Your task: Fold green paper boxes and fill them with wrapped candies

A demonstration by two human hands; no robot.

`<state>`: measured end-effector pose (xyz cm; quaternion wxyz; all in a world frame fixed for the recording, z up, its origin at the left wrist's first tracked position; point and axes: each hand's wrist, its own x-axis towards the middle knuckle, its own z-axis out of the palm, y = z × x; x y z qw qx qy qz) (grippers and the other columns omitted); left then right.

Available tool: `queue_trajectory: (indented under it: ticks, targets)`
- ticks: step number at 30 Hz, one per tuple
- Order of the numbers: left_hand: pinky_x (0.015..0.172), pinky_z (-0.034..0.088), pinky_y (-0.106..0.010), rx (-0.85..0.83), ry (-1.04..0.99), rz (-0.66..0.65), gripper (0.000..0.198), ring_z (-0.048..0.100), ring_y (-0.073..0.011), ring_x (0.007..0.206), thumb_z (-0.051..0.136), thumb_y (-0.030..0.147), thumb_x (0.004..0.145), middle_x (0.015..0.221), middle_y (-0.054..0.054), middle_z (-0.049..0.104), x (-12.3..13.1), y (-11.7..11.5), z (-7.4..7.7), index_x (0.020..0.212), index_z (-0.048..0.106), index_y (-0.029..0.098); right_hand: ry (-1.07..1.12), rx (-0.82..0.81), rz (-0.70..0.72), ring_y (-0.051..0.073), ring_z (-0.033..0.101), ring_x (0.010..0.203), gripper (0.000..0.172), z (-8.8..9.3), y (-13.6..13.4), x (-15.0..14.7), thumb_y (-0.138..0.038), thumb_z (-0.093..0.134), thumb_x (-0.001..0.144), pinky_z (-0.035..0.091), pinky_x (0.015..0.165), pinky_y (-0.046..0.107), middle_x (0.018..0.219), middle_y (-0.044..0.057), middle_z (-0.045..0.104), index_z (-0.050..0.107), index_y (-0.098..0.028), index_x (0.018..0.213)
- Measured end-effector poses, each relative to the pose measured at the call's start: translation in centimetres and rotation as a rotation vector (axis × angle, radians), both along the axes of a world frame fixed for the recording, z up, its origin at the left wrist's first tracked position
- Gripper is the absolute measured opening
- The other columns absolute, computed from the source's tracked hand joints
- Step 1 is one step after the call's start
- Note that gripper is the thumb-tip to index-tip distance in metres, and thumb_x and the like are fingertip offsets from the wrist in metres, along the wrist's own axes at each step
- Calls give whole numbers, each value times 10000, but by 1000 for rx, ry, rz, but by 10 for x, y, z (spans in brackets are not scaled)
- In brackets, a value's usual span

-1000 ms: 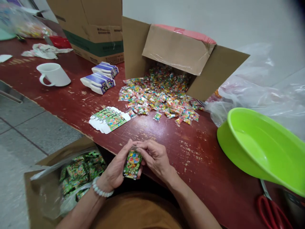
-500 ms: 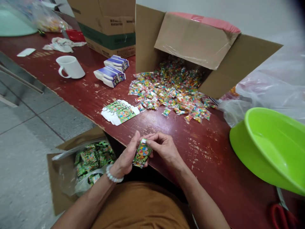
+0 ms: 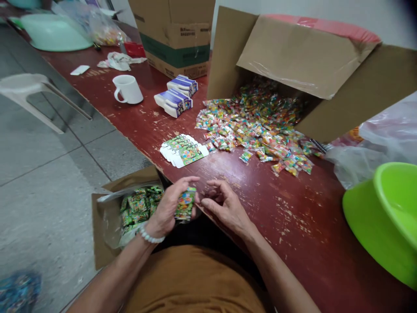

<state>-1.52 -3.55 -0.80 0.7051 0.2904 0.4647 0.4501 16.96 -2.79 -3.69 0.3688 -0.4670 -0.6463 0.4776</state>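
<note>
A green box (image 3: 185, 208) is being gripped in the left hand (image 3: 166, 211) beside the bench (image 3: 260, 252); the right hand (image 3: 231, 212), fingers empty and half-curled, is being held apart. Closure is seemingly being finished; delivery to the carton (image 3: 98, 237) is probably being called for.

A beaded bracelet (image 3: 151, 235) circles the left wrist, left of centre in the lower half of the frame: a single row of round, closely strung beads, whitish with a faint blue-green tint and a soft shine. The left hand (image 3: 167, 208) and the right hand (image 3: 228, 206) are ungloved, with slim fingers, and both forearms are bare as far as they show, down to the bottom edge. A caramel-brown top (image 3: 195, 274) covers the torso at bottom centre. Its cloth looks plain and matte, with a rounded upper outline and shallow crosswise folds near the bottom edge.
</note>
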Motion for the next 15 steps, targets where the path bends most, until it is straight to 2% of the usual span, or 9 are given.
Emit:
queue_trajectory:
  ticks: [3,6,7,9,11,13,15]
  targets:
    - [450,468,-238,40,237,199,486,598,-156,460,617,391,802,658,4,667,-49,-6,-6,1228,560,164,-122,46,-135,183,611,797,346,-7,35,-5,-383,657,875,504,761,329,946,37,659,603,-213,1171]
    - [486,481,-247,45,515,345,504,588,-152,477,598,437,807,677,7,674,-102,-13,-31,1242,577,184,-261,210,-199,203,624,884,303,-10,79,-18,-319,617,896,498,854,356,1112,85,659,623,-185,1168]
    - [520,505,-274,25,619,336,511,622,-179,532,578,479,824,723,-10,696,-118,-15,-41,1253,586,202,-323,245,-204,220,625,944,317,-10,93,-24,-300,610,903,491,888,363,1152,102,646,619,-176,1195]
    - [724,563,-365,5,900,249,487,708,-281,856,576,549,841,980,-77,749,-143,-20,-62,1206,635,232,-478,249,-224,257,616,1043,373,-8,116,-37,-292,614,912,485,915,379,1218,131,606,597,-178,1267]
    - [947,503,-478,-12,1123,139,538,635,-367,1145,548,606,862,1222,-122,701,-157,-23,-74,1242,632,235,-637,208,-224,294,614,1079,458,-5,132,-48,-353,641,914,492,901,404,1267,148,559,554,-209,1339]
    - [1044,426,-518,15,1244,66,614,573,-386,1245,499,630,888,1330,-148,641,-158,-23,-77,1343,566,222,-757,158,-197,323,623,1071,532,-2,140,-54,-460,667,895,499,876,431,1283,158,523,533,-231,1357]
    - [1060,410,-498,140,1328,68,635,569,-364,1245,470,614,910,1352,-156,617,-149,-17,-71,1404,502,217,-819,123,-173,335,631,1052,553,1,142,-57,-547,668,872,502,854,445,1275,163,502,556,-226,1308]
